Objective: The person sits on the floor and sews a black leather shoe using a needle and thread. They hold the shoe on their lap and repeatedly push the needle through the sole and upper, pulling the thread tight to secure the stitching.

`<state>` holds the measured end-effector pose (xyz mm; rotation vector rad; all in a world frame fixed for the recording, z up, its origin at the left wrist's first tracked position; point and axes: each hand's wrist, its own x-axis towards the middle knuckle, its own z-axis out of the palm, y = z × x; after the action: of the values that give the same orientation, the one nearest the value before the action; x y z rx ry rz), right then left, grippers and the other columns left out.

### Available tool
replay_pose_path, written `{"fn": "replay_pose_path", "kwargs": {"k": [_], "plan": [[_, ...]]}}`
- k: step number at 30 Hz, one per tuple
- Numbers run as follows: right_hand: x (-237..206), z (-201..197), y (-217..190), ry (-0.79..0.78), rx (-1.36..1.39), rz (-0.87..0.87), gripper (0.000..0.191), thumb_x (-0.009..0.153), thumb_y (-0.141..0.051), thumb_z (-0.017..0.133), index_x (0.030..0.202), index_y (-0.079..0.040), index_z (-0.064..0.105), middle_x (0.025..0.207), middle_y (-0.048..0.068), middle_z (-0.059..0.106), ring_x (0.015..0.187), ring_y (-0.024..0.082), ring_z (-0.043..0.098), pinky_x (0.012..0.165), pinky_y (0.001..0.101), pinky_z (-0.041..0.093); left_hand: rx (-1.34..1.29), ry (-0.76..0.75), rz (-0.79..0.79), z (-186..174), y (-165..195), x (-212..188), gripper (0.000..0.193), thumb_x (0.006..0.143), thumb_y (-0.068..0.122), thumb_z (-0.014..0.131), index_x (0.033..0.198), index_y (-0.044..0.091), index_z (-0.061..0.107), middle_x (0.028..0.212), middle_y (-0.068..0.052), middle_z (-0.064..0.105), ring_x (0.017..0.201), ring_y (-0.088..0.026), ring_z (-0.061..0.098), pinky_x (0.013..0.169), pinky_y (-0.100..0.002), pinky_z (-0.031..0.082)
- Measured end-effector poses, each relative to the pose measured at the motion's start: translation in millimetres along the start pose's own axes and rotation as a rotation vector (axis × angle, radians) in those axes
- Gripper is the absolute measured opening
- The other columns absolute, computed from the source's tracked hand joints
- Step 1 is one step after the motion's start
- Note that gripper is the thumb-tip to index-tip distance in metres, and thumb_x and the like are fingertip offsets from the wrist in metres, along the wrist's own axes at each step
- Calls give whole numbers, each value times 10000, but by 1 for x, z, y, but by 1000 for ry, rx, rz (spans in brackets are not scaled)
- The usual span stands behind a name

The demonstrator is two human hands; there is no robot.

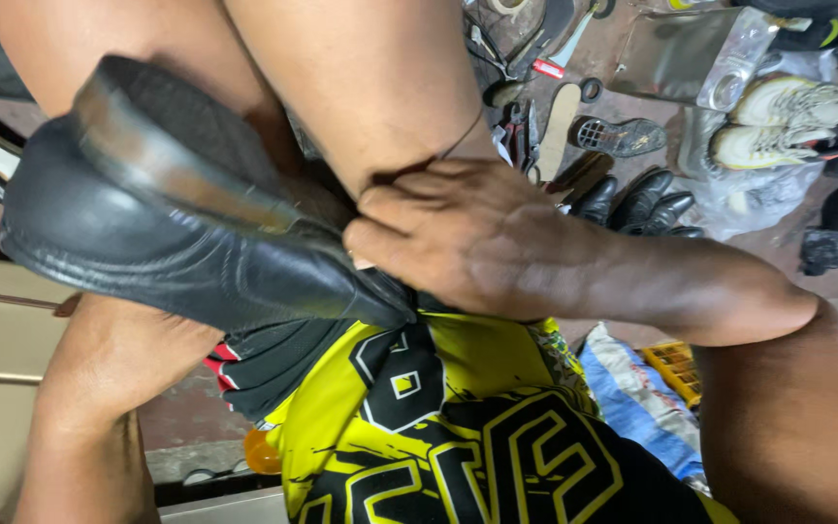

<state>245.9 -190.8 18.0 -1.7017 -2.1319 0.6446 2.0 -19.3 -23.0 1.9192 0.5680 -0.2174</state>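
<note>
A black leather shoe (177,243) lies on its side across my lap, its worn dark sole (186,155) turned up. My right hand (448,243) comes in from the right, fingers curled tight on the shoe's narrow end where sole meets upper. My left hand (118,354) is under the shoe at lower left and cups it from below, with the fingers hidden behind the leather. Two bare legs (361,87) rise at the top, pressed against the shoe. Yellow and black printed clothing (458,427) fills the bottom centre.
On the floor at upper right lie white sneakers (788,126), several black shoes (642,199), a pale insole (560,121), small tools and a shiny bag (681,53). A yellow crate (676,369) and blue-white cloth (632,393) sit at right.
</note>
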Motion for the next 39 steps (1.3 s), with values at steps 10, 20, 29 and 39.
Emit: {"fn": "replay_pose_path", "kwargs": {"k": [10,20,29,39], "plan": [[-22,4,24,41,-211,123,445,990,-553,662,817,-143,659,776,-11,612,632,134,633,552,311,524,-206,136,101,3,12,10,230,905,17,706,1134,12,692,1120,-63,735,1023,-167,684,953,-324,529],[-62,-12,46,134,-318,326,483,974,-537,728,696,-178,566,667,-11,520,537,177,532,495,351,378,-445,401,-17,28,5,-11,206,962,116,686,1081,-53,685,1008,-65,691,874,-130,625,835,-284,510],[-70,-3,35,189,-115,301,506,942,-542,775,715,-147,555,690,-5,541,563,193,569,537,354,445,482,518,314,49,103,-15,168,947,194,799,1067,95,735,865,-49,700,586,-139,564,508,-261,418],[-55,11,29,292,72,25,540,785,-617,755,921,-95,716,887,8,686,767,201,705,630,323,574,313,310,330,57,108,25,121,957,12,714,1055,58,660,1035,-98,711,841,-234,670,708,-331,546]]}}
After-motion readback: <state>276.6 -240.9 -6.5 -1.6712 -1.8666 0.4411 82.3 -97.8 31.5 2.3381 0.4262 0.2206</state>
